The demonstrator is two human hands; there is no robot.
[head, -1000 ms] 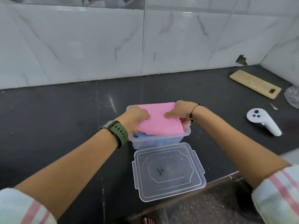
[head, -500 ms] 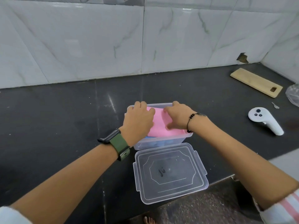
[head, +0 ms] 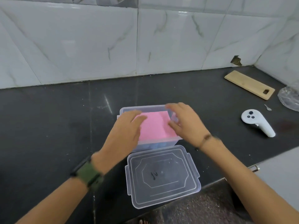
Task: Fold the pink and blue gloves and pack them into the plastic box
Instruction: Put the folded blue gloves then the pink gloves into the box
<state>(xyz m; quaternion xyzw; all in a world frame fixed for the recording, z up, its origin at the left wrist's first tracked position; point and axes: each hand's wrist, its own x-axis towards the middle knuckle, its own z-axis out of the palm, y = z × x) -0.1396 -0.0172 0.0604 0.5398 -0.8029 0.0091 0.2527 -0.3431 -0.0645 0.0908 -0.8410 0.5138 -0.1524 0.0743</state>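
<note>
A clear plastic box (head: 142, 109) stands on the black counter. Inside it, the folded pink glove (head: 153, 125) lies flat on top of the blue glove (head: 155, 145), which shows only through the front wall. My left hand (head: 124, 131) is over the box's left side, fingers straight, its fingertips at the pink glove's left edge. My right hand (head: 186, 122) hovers over the box's right side with fingers spread and relaxed, holding nothing. Both hands are motion-blurred.
The box's clear lid (head: 161, 175) lies flat just in front of the box, near the counter's front edge. A white controller (head: 257, 123), a wooden board (head: 249, 84) and a crumpled clear bag (head: 289, 97) sit to the right. A tiled wall rises behind.
The pink glove went from raised above the rim to lying flat inside the box. Both hands stopped pressing it and have drawn back, fingers opening.
</note>
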